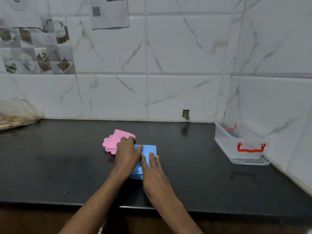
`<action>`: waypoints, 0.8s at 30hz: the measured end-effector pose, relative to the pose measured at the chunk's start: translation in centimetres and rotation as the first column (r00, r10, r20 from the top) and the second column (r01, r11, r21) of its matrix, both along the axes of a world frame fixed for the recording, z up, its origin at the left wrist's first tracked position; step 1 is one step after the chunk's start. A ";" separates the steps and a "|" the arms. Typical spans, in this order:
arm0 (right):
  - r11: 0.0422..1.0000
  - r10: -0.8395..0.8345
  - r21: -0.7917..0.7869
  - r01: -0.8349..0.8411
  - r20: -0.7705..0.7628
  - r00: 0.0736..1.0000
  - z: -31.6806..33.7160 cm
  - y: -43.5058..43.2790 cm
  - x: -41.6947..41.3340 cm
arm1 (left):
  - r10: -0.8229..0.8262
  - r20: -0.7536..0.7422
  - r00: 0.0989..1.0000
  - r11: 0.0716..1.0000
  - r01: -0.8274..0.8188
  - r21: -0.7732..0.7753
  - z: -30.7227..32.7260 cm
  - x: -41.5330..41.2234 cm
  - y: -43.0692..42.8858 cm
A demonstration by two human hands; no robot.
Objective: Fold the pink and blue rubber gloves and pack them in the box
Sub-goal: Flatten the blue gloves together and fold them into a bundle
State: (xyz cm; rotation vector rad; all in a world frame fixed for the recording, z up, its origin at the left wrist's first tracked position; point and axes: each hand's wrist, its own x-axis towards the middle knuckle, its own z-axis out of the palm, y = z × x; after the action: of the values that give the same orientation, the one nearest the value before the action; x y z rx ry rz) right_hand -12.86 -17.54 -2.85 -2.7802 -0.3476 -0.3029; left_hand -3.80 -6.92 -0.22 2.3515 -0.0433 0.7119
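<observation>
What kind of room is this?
Probably a kitchen. A dark counter runs along a tiled wall, some tiles show pictures of food, and a bag of what looks like food sits at the left.

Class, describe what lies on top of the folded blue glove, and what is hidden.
Both hands press on the blue glove: left hand over its left side, right hand across its near part. Its far right corner shows bare. Its surface beneath them is hidden.
</observation>
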 end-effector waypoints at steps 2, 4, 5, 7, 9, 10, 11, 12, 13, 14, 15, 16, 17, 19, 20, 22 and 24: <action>0.998 0.053 0.035 -0.052 -0.011 0.999 -0.2 -0.1 0.0 | 0.008 -0.043 0.999 0.999 -0.007 0.044 -1.1 -0.3 0.6; 0.979 0.100 0.180 -0.097 -0.004 0.995 -0.1 -0.3 0.0 | 0.006 -0.062 0.998 1.000 -0.005 0.012 -1.7 -0.6 1.1; 0.945 0.070 0.320 -0.064 -0.007 0.998 0.1 -0.5 0.0 | 0.006 -0.063 0.998 1.000 -0.007 -0.012 -1.8 -0.7 1.2; 0.770 -0.091 0.627 0.115 -0.069 0.993 1.0 -1.1 0.5 | 0.012 -0.069 0.998 0.999 -0.015 -0.041 -1.8 -1.0 1.1; 0.541 -0.184 0.804 0.246 -0.173 0.968 1.8 -1.7 1.2 | 0.021 -0.076 0.997 0.998 -0.025 -0.056 -1.9 -1.2 0.8; 0.467 -0.170 0.840 0.276 -0.222 0.960 2.1 -1.8 1.7 | 0.021 -0.077 0.997 0.997 -0.026 -0.066 -1.9 -1.4 0.7; 0.410 -0.126 0.865 0.290 -0.261 0.957 2.2 -1.9 2.2 | 0.019 -0.077 0.997 0.996 -0.026 -0.082 -1.9 -1.5 0.7; 0.365 -0.079 0.881 0.301 -0.294 0.953 2.3 -1.9 2.6 | 0.016 -0.077 0.997 0.994 -0.024 -0.105 -1.9 -1.6 0.7; 0.324 -0.033 0.893 0.313 -0.320 0.947 2.4 -1.8 2.9 | 0.009 -0.074 0.997 0.991 -0.019 -0.135 -1.9 -1.6 0.8; 0.291 0.011 0.901 0.321 -0.338 0.941 2.6 -1.7 3.1 | -0.001 -0.066 0.998 0.986 -0.010 -0.165 -1.9 -1.7 0.9; 0.258 0.059 0.910 0.324 -0.350 0.935 2.9 -1.5 3.2 | -0.013 -0.050 0.999 0.981 0.004 -0.192 -1.9 -1.8 1.0; 0.224 0.108 0.920 0.322 -0.352 0.930 3.2 -1.3 3.2 | -0.023 -0.027 0.999 0.978 0.017 -0.208 -2.0 -1.9 1.1; 0.183 0.151 0.932 0.312 -0.341 0.928 3.4 -1.1 3.3 | -0.031 -0.001 1.000 0.975 0.030 -0.220 -2.0 -2.1 1.1; 0.087 0.207 0.949 0.302 -0.314 0.927 3.3 -0.8 3.4 | -0.056 0.058 0.997 0.968 0.068 -0.240 -2.0 -2.4 1.0; 0.045 0.228 0.952 0.303 -0.305 0.924 3.1 -0.7 3.4 | -0.074 0.091 0.993 0.964 0.094 -0.249 -2.0 -2.5 0.9; -0.012 0.249 0.955 0.298 -0.285 0.925 2.6 -0.8 3.5 | -0.114 0.142 0.983 0.949 0.150 -0.278 -1.8 -2.8 0.8; -0.049 0.232 0.961 0.271 -0.253 0.939 2.3 -1.3 3.6 | -0.127 0.168 0.978 0.917 0.181 -0.354 -1.5 -2.9 0.6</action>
State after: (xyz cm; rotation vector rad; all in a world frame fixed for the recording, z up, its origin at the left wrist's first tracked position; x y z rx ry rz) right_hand -9.24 -18.84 -0.51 -1.1733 0.0799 0.0167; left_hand -6.68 -6.31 -1.77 1.9133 -0.1440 0.7372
